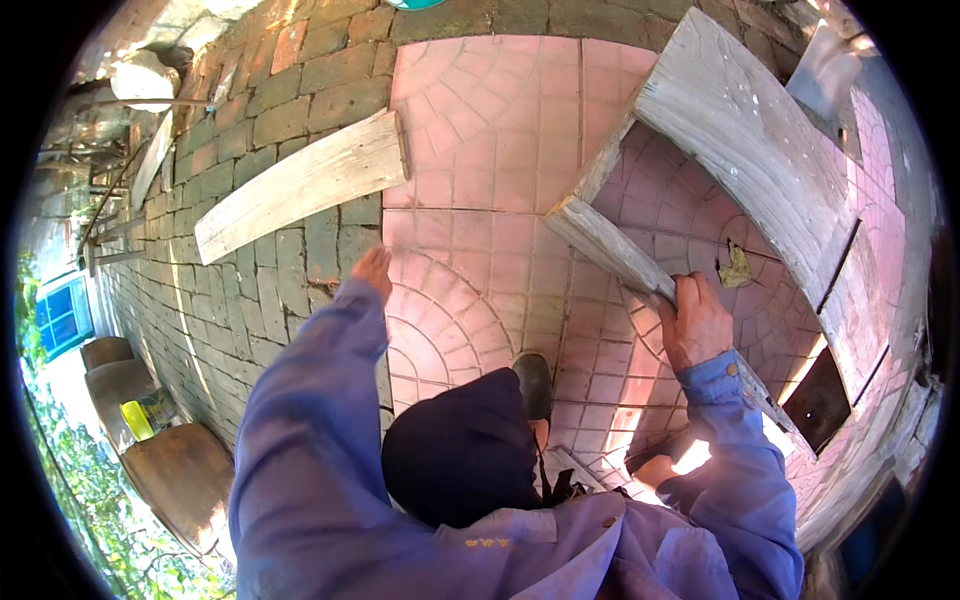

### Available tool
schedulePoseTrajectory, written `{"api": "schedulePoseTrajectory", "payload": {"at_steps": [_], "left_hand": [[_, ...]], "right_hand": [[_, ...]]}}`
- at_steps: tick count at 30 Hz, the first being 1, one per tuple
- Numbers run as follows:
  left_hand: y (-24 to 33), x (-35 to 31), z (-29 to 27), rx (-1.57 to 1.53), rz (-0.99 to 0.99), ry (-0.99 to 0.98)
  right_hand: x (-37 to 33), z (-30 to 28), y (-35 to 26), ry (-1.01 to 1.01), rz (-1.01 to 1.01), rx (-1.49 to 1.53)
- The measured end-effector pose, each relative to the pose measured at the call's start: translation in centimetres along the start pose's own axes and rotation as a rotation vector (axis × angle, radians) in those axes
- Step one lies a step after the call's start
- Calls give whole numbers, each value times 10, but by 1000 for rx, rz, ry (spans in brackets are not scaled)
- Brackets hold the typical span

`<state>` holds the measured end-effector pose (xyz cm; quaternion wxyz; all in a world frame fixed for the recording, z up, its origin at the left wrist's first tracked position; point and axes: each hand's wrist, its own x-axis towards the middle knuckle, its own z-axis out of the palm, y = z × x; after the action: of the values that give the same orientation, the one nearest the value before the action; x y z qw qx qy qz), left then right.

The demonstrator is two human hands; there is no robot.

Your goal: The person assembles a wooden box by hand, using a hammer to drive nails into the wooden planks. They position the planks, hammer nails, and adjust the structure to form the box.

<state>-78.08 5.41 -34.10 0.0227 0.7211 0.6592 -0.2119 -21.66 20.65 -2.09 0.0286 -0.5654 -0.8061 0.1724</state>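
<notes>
My right hand (698, 320) is closed round the near board of a weathered wooden frame (620, 245), its thumb on the inner side. The frame has thin side boards and one wide grey board (740, 130) along its far right side. My left hand (373, 272) is held out at the edge of the pink tiles, fingers stretched and partly foreshortened, with nothing seen in it. Beyond that hand lies a loose pale wooden plank (305, 180), apart from the fingers, with one end on the tiles and the rest over the bricks.
Pink patterned tiles (480, 255) cover the middle, beside a brick floor (250, 290) on the left. A dry leaf (736, 267) lies inside the frame. Brown chairs (180, 470) with a yellow item stand at lower left. A dark shoe (533, 385) is below me.
</notes>
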Motion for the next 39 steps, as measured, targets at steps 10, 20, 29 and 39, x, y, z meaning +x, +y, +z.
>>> {"api": "schedulePoseTrajectory", "payload": {"at_steps": [10, 20, 29, 39], "left_hand": [[-12, 103, -139, -2116, -1349, 440], [-41, 154, -101, -1969, -1618, 410], [-49, 156, -98, -2179, -1612, 379], [-125, 123, -90, -2581, -979, 408]], "right_hand": [[2, -1, -10, -26, -43, 5], [3, 0, -8, -30, -20, 6], [3, -2, -10, -29, -6, 0], [5, -6, -2, -27, -63, 38]]}}
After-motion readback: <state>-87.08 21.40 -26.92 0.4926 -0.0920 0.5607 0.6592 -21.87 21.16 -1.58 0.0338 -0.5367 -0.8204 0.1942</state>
